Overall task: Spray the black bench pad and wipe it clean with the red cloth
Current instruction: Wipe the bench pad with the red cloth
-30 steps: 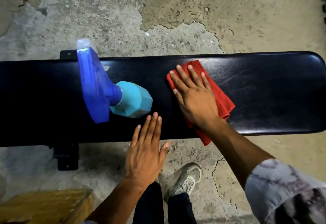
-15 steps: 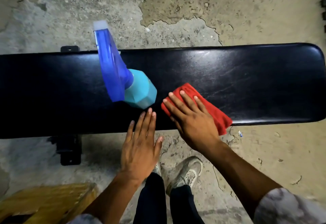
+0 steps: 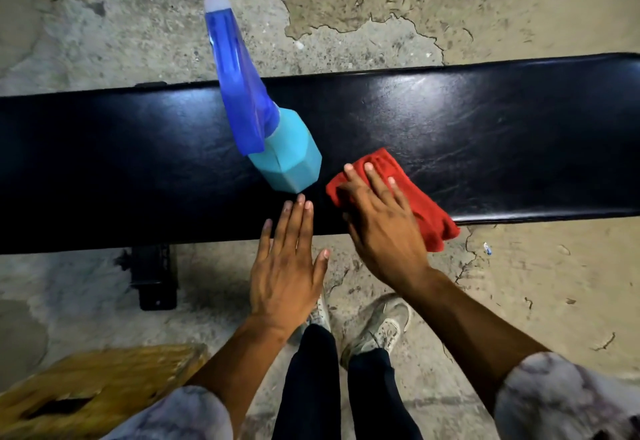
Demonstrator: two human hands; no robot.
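The black bench pad (image 3: 485,134) runs across the view from left to right. My right hand (image 3: 381,225) lies flat with straight fingers on the folded red cloth (image 3: 426,211), pressing it onto the pad's near edge. A teal spray bottle with a blue trigger head (image 3: 291,159) stands on the pad just left of the cloth. My left hand (image 3: 287,266) rests flat and open, fingertips on the pad's near edge right below the bottle, holding nothing.
The floor is cracked, patchy concrete (image 3: 346,6). A black bench leg and foot (image 3: 154,277) stands under the pad at the left. A yellow wooden board (image 3: 93,391) lies at the bottom left. My legs and grey shoes (image 3: 377,328) stand between my arms.
My right hand has drawn the red cloth from the pad's far side to its near edge, then slightly forward. The left hand has stayed on the near edge. The view has shifted.
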